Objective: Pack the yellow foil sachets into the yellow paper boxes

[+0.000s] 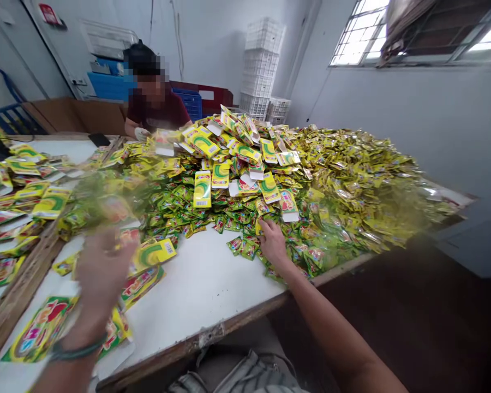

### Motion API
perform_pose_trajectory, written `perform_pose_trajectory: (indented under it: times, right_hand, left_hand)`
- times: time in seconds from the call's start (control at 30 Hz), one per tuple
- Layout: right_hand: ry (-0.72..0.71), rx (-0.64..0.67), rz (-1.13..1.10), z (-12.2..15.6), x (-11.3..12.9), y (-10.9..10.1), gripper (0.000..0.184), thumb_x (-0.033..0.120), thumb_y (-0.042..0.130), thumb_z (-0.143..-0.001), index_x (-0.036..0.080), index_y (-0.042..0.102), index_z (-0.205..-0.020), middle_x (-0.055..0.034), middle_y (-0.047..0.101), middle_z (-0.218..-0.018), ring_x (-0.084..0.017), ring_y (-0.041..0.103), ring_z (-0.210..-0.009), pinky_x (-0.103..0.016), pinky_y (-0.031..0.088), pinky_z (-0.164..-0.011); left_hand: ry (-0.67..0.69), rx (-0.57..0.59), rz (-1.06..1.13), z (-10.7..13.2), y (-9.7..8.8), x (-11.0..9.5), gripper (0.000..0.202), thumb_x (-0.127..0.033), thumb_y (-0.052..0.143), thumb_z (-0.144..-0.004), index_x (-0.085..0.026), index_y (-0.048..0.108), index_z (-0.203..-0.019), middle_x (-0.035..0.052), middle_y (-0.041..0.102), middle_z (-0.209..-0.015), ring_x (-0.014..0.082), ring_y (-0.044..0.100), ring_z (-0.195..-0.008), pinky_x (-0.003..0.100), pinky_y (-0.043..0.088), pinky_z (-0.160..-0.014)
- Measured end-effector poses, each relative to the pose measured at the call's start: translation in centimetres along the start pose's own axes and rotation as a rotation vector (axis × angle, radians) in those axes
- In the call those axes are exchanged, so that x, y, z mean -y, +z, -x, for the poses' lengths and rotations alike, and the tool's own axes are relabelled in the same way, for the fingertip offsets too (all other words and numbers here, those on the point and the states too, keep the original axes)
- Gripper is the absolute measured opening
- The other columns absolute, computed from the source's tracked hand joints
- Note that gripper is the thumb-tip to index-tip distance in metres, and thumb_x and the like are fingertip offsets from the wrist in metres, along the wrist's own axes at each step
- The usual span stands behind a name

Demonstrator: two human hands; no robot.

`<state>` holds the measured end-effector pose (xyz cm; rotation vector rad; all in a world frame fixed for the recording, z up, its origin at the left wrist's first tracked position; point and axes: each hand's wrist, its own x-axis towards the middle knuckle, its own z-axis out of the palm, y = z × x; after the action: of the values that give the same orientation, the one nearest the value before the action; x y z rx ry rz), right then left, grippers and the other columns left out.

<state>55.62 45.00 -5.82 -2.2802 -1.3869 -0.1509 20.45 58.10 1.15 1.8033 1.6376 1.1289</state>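
Observation:
My right hand is at the front edge of a heap of small green and yellow packets, fingers pinched on a small yellow packet. My left hand is smeared by motion over several printed cardboard boxes on the left, so its fingers and anything in them cannot be made out. Beside it lie a yellow and green box and, below, a flat green box with colourful lettering. More small boxes rest on top of the packet heap, some with white flaps standing open.
A wooden strip divides the white table from more boxes at left. Large yellow packet piles cover the right side. Across the table sits a person with a gloved hand. White crates are stacked behind.

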Motion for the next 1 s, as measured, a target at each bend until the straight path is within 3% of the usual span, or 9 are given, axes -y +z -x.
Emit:
perform_pose_trajectory:
  times: [0.1,0.2,0.27,0.37,0.57,0.7,0.8,0.9,1.0]
  right_hand:
    - [-0.086,-0.063,-0.102,1.2,0.0,0.7,0.04,0.012,0.045,-0.085,0.017,0.06,-0.122,-0.0126,0.065,-0.115,-0.026,0.057,-0.104,-0.038,0.045,-0.091]
    - [-0.073,-0.118,-0.257,2.5,0.1,0.8,0.037,0.015,0.042,-0.086,0.017,0.06,-0.119,-0.0117,0.067,-0.112,-0.024,0.06,-0.101,-0.035,0.046,-0.088]
    - [-0.007,-0.123,-0.368,3.3,0.2,0.8,0.034,0.019,0.041,-0.087,0.017,0.06,-0.116,-0.0107,0.068,-0.105,-0.022,0.062,-0.092,-0.032,0.047,-0.08]
    - [0.099,-0.055,-0.482,4.0,0.3,0.7,0.03,0.026,0.043,-0.088,0.017,0.061,-0.11,-0.006,0.068,-0.085,-0.019,0.06,-0.072,-0.028,0.044,-0.065]
    - [0.143,0.193,-0.729,4.3,1.1,0.3,0.02,0.035,0.056,-0.081,0.021,0.061,-0.095,0.0038,0.053,-0.062,-0.012,0.042,-0.052,-0.024,0.032,-0.052]
    - [0.213,0.309,-1.077,3.9,2.5,0.8,0.026,0.041,0.066,-0.073,0.021,0.056,-0.087,0.0062,0.047,-0.058,-0.011,0.041,-0.051,-0.022,0.032,-0.05]
    - [0.212,0.432,-1.271,3.7,4.4,1.7,0.031,0.042,0.071,-0.068,0.02,0.058,-0.087,0.0058,0.049,-0.058,-0.011,0.044,-0.053,-0.023,0.035,-0.052]
    - [0.151,0.468,-1.239,3.6,6.4,2.9,0.028,0.039,0.072,-0.068,0.021,0.061,-0.086,0.0034,0.054,-0.063,-0.013,0.049,-0.058,-0.024,0.039,-0.055]
    - [0.131,0.443,-1.145,3.8,7.8,4.0,0.023,0.037,0.069,-0.071,0.022,0.063,-0.086,0.002,0.055,-0.065,-0.016,0.051,-0.062,-0.026,0.041,-0.057]
  left_hand:
    - [0.137,0.387,-0.104,4.5,7.3,-4.6,0.022,-0.036,0.06,-0.08,-0.021,0.063,-0.096,0.0021,0.065,-0.086,0.0196,0.063,-0.074,0.031,0.049,-0.068]
    - [0.365,0.586,-0.215,7.8,13.2,-7.4,0.019,-0.034,0.055,-0.085,-0.019,0.062,-0.095,0.0075,0.064,-0.098,0.0216,0.063,-0.086,0.031,0.047,-0.076]
    - [0.454,0.664,-0.322,9.0,15.9,-8.3,0.022,-0.033,0.06,-0.083,-0.017,0.06,-0.099,0.0112,0.061,-0.103,0.0256,0.061,-0.096,0.033,0.046,-0.08]
    - [0.483,0.726,-0.411,9.6,18.0,-8.6,0.029,-0.024,0.068,-0.076,-0.014,0.058,-0.102,0.0144,0.061,-0.104,0.0294,0.058,-0.101,0.035,0.044,-0.08]
    - [0.408,0.701,-0.379,8.6,16.4,-6.1,0.021,-0.025,0.063,-0.079,-0.019,0.051,-0.096,0.0085,0.063,-0.094,0.0257,0.06,-0.09,0.032,0.042,-0.074]
    - [0.056,0.712,0.107,7.7,14.1,-3.9,0.023,-0.032,0.067,-0.072,-0.022,0.049,-0.082,-0.003,0.059,-0.068,0.0172,0.057,-0.063,0.026,0.038,-0.058]
    - [-0.198,0.724,0.47,7.5,12.6,-2.9,0.037,-0.039,0.078,-0.059,-0.019,0.054,-0.078,-0.0038,0.059,-0.064,0.014,0.054,-0.057,0.024,0.037,-0.055]
    - [-0.33,0.709,0.68,7.8,11.3,-2.4,0.041,-0.039,0.082,-0.056,-0.017,0.06,-0.084,-0.0026,0.063,-0.065,0.0119,0.054,-0.056,0.023,0.04,-0.056]
    - [-0.383,0.7,0.807,8.1,10.4,-1.9,0.036,-0.041,0.077,-0.065,-0.015,0.063,-0.086,0.0001,0.066,-0.071,0.0111,0.056,-0.061,0.022,0.042,-0.058]
